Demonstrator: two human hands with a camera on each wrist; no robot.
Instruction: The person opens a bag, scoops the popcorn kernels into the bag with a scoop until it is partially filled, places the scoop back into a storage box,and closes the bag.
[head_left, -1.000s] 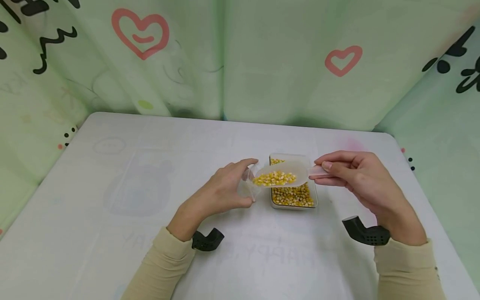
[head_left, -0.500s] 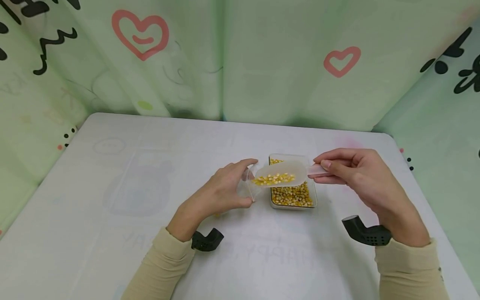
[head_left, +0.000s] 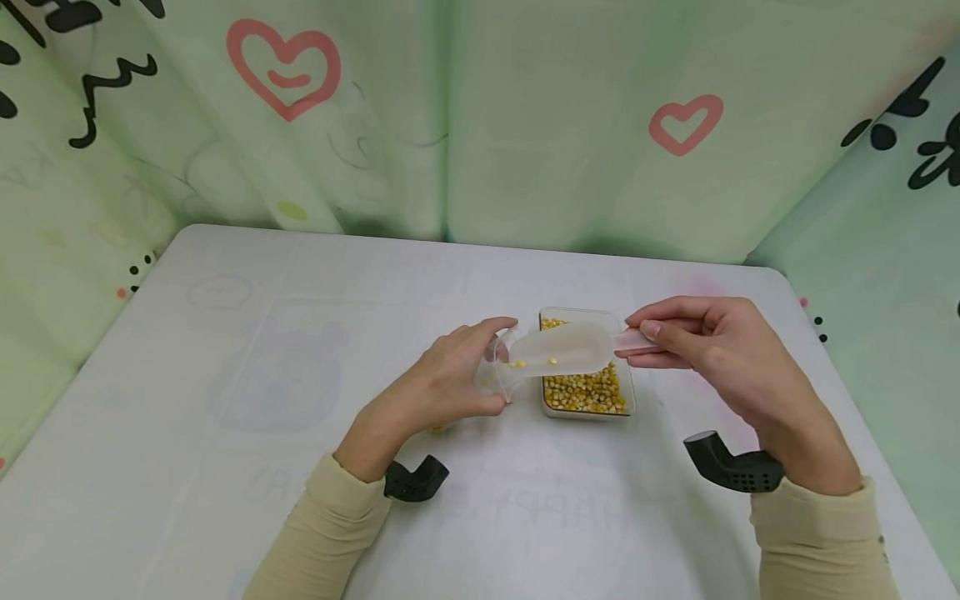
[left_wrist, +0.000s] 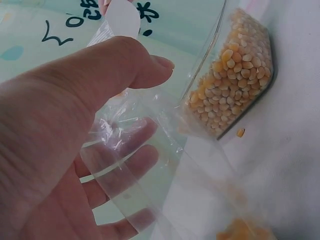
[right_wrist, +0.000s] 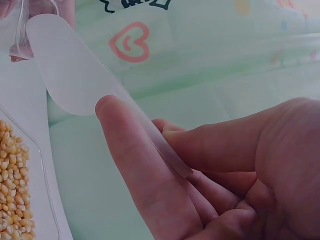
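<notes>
My left hand (head_left: 442, 379) holds the mouth of a clear plastic bag (left_wrist: 125, 170) spread between thumb and fingers. Blurred yellow corn kernels (left_wrist: 242, 231) show low in the bag in the left wrist view. Between thumb and fingers, my right hand (head_left: 712, 346) pinches the handle of a translucent white scoop (head_left: 573, 346). The scoop is tilted, its tip at the bag's mouth, with only a few kernels on it. Below the scoop stands a clear rectangular container (head_left: 633, 400) of corn kernels (left_wrist: 237, 77), partly hidden by it.
A single loose kernel (left_wrist: 241, 132) lies on the white table (head_left: 300, 500) beside the container. A green curtain (head_left: 525, 125) with hearts hangs behind the table's far edge.
The pile of kernels on the scoop has slid left into the bag, leaving a few behind. Kernels now show under the left hand. Both hands have stayed almost in place.
</notes>
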